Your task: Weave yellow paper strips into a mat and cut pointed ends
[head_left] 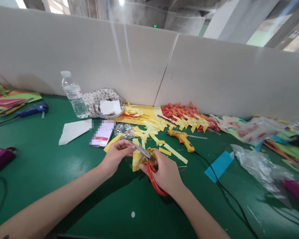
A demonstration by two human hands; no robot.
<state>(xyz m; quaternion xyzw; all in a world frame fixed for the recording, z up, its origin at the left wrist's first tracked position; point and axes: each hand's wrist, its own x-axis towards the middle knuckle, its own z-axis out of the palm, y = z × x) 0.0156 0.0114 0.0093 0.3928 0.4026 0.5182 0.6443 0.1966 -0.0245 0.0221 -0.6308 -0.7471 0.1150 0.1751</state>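
The left hand (118, 154) is closed to a pinch, thumb and fingertips at the upper left edge of a woven yellow checkered paper piece (137, 161). The right hand (166, 172) is curled around red-handled scissors with steel blades (143, 151); the blades cross the paper piece, above the middle of the smooth green worktop (102, 207). Flat yellow paper strips (175, 153) and a yellow plastic glue gun (183, 137) lie beyond, toward the far edge. A clear round dish of small beads (124, 130) sits near the left hand.
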